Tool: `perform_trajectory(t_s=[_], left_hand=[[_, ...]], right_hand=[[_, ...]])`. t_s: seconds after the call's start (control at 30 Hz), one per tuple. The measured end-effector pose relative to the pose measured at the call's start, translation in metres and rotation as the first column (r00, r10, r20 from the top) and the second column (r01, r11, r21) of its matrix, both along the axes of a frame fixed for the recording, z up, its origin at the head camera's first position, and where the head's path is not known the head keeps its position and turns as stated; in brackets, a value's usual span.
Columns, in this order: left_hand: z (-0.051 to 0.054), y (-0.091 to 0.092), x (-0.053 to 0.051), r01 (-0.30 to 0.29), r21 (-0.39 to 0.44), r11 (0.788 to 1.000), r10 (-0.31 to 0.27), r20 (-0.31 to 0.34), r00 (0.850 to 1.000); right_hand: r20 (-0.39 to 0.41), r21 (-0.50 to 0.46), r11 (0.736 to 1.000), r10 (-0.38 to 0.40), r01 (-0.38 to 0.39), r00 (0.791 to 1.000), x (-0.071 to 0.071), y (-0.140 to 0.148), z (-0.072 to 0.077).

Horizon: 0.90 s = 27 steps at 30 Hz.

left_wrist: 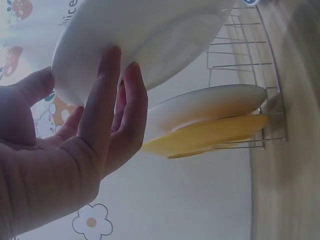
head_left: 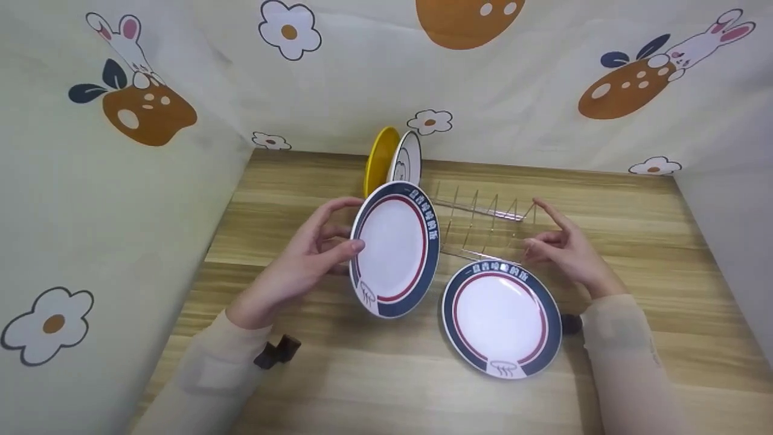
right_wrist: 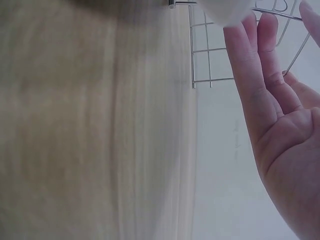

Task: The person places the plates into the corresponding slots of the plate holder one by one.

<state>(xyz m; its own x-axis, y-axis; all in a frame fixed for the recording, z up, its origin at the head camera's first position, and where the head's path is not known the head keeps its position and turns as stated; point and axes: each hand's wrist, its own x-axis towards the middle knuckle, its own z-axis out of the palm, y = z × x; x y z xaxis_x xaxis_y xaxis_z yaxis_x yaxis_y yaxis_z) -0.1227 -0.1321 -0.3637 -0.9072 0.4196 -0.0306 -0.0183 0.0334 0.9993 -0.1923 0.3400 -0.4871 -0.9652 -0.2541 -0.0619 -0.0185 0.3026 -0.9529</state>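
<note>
My left hand (head_left: 308, 254) grips a white plate (head_left: 395, 251) with a dark blue rim and red ring, thumb on its face and fingers behind. The plate is tilted, in front of a wire dish rack (head_left: 477, 226). In the rack's left end stand a yellow plate (head_left: 378, 160) and a white plate with a drawing (head_left: 409, 158), side by side. At the rack's right end, my right hand (head_left: 570, 251) holds the wire frame, index finger extended to its top. A matching blue-rimmed plate (head_left: 501, 320) lies in front of the rack, face up.
The wooden tabletop (head_left: 362, 386) meets pale curtains (head_left: 519, 84) printed with flowers and rabbits at the back and both sides. Small dark objects (head_left: 278, 351) show beside both wrists; what they are is unclear.
</note>
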Motion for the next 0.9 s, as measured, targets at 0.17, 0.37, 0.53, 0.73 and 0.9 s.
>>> perform_trajectory(t_s=[0.17,0.37,0.53,0.73,0.9], left_hand=[[0.014,0.008,-0.011,-0.037,-0.02,0.999,0.036,-0.052,0.998],[0.025,0.015,-0.021,-0.058,-0.047,0.997,0.053,-0.099,0.994],[0.031,0.019,-0.026,-0.063,-0.05,0.997,0.057,-0.118,0.991],[0.036,0.024,-0.031,-0.082,-0.089,0.993,0.067,-0.16,0.985],[0.034,0.03,-0.034,-0.098,-0.12,0.988,0.076,-0.173,0.982]], right_hand=[[0.006,0.0,1.0,0.008,-0.008,1.0,0.0,0.001,0.0],[0.01,-0.015,1.0,0.008,-0.008,1.0,-0.001,0.0,0.0],[0.006,-0.023,1.0,0.005,-0.005,1.0,0.0,-0.001,0.001],[-0.007,-0.026,1.0,0.006,-0.006,1.0,0.0,0.0,0.002],[-0.011,-0.017,1.0,0.005,-0.005,1.0,0.0,-0.001,0.001]])
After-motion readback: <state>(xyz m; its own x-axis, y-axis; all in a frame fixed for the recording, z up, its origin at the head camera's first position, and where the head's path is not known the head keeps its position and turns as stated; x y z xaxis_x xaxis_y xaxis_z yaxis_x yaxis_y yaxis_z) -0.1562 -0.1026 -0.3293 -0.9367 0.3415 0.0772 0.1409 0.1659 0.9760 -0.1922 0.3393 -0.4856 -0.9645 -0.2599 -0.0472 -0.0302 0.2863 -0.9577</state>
